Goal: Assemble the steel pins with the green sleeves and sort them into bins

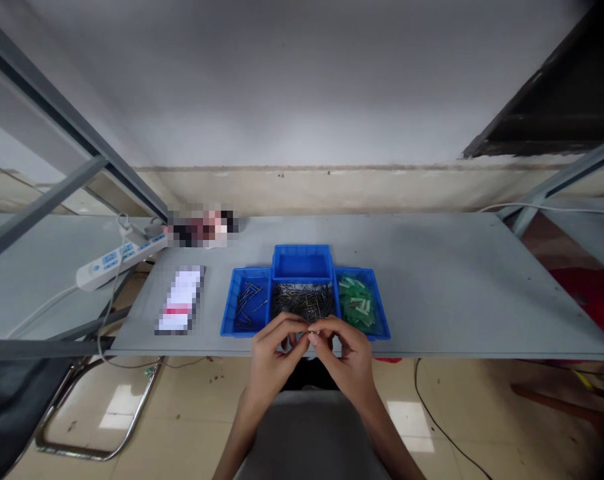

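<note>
My left hand and my right hand meet fingertip to fingertip at the table's front edge. Both are closed in a pinch around something small, mostly covered by the fingers, so its kind cannot be made out. Just beyond them is a blue bin heaped with thin metal pins. To its left, another blue bin has several thin metal pieces in it. The right blue bin contains green plastic bags with small pale pieces. Behind the middle one stands a further blue bin.
A phone, blurred out, lies on the grey table at left. Near it are a white power strip with cables and a pixelated object. Metal frame posts rise at both sides. A folding chair is at lower left.
</note>
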Tool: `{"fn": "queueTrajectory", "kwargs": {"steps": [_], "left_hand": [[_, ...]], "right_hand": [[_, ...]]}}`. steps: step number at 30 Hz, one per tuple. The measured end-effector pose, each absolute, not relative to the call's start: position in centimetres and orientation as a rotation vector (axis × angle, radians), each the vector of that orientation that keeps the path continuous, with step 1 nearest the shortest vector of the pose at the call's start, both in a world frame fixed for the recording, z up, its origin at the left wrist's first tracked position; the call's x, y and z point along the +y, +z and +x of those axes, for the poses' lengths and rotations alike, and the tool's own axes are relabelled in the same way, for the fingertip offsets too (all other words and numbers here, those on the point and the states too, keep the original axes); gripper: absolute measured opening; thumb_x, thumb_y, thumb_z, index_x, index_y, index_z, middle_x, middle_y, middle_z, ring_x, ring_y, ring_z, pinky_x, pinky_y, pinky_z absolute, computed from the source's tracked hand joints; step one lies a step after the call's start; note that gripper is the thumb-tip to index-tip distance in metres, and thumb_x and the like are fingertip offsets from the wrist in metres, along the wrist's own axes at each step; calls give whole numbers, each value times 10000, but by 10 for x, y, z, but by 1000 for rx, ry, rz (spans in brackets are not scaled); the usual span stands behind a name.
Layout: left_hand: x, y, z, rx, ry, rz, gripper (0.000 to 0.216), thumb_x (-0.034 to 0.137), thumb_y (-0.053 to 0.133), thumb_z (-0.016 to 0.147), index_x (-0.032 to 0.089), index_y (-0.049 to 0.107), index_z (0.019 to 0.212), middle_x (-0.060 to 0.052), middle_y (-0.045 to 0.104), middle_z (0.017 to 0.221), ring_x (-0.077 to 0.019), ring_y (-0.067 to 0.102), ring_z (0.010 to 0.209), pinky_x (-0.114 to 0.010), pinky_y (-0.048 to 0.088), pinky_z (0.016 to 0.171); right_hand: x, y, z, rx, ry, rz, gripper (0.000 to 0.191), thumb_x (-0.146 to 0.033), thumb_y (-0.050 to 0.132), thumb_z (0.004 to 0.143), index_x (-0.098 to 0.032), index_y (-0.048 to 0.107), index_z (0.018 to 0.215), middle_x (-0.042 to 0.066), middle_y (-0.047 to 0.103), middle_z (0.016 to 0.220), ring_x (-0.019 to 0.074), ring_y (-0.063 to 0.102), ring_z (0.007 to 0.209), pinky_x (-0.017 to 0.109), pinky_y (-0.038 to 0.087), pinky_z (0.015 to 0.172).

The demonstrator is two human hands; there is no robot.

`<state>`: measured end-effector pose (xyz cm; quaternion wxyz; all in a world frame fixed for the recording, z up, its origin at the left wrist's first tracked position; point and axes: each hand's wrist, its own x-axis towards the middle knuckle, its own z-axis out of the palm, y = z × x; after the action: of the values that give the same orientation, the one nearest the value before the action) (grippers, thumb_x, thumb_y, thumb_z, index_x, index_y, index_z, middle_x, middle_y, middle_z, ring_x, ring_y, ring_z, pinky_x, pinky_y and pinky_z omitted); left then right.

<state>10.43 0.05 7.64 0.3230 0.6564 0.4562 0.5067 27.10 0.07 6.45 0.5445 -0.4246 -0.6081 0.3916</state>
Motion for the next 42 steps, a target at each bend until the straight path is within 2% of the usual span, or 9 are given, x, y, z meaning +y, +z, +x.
{"fn": "queueTrajectory", "kwargs": {"steps": [11, 16, 23, 24, 26, 28, 32, 37, 42], "left_hand": [[4, 75, 96, 1233, 1316, 1792, 100, 145, 735, 1027, 219, 801, 1034, -49, 784, 1005, -128, 645, 711, -231, 512, 615], [5, 71, 97, 1295, 1312, 1823, 96, 192, 736, 1043, 229, 823, 1057, -53, 799, 1030, -133, 679, 724, -249, 561, 665], [8, 71, 52, 1660, 1381, 1797, 118, 271, 735, 1053, 237, 844, 1085, -67, 814, 1071, -212, 757, 964, -323, 589, 823], [9, 73, 42, 1722, 1366, 1789, 132, 287, 739, 1049, 238, 848, 1105, -69, 811, 1091, -205, 748, 924, -311, 577, 775], [9, 77, 26, 1822, 1301, 1774, 225, 311, 761, 1029, 247, 839, 1231, -69, 799, 1177, -150, 681, 723, -281, 526, 635], [8, 82, 17, 1901, 1277, 1744, 269, 320, 758, 1028, 239, 825, 1276, -71, 787, 1229, -115, 614, 637, -270, 492, 590], [2, 87, 26, 1945, 1318, 1693, 224, 330, 698, 1071, 226, 820, 1228, -58, 788, 1189, -109, 578, 640, -261, 473, 598], [-6, 84, 52, 1799, 1341, 1704, 192, 329, 668, 1095, 237, 834, 1128, -50, 797, 1099, -158, 677, 789, -278, 516, 688], [-10, 80, 64, 1706, 1358, 1690, 170, 310, 676, 1095, 243, 831, 1104, -44, 820, 1040, -171, 701, 794, -289, 526, 698]], "right_hand": [[5, 71, 268, -1487, 877, -1021, 130, -194, 706, 1042, -286, 797, 1058, -43, 685, 766, 124, 607, 643, 253, 505, 619], [3, 73, 275, -1519, 787, -1085, 168, -195, 643, 1078, -277, 786, 1107, -34, 690, 767, 137, 637, 642, 268, 525, 617], [8, 68, 296, -1575, 418, -1225, 194, -172, 634, 1075, -275, 777, 1157, 38, 732, 880, 211, 631, 762, 361, 528, 701], [11, 68, 297, -1604, 371, -1240, 202, -170, 638, 1073, -280, 781, 1162, 45, 738, 891, 225, 635, 794, 379, 534, 733], [20, 67, 297, -1694, 300, -1261, 211, -170, 643, 1072, -290, 792, 1160, 47, 746, 887, 244, 634, 831, 406, 535, 792], [30, 66, 293, -1820, 257, -1269, 207, -171, 646, 1071, -288, 804, 1137, 42, 743, 861, 251, 626, 840, 414, 523, 824], [49, 63, 278, -2098, 223, -1258, 182, -143, 682, 1041, -265, 817, 1039, 57, 753, 869, 271, 629, 907, 403, 506, 817], [61, 53, 268, -2332, 222, -1241, 121, -109, 816, 930, -224, 786, 907, 89, 738, 889, 318, 617, 1004, 430, 501, 830], [64, 50, 266, -2381, 252, -1227, 163, -77, 791, 947, -223, 752, 885, 81, 725, 885, 313, 620, 1013, 431, 497, 860]]}}
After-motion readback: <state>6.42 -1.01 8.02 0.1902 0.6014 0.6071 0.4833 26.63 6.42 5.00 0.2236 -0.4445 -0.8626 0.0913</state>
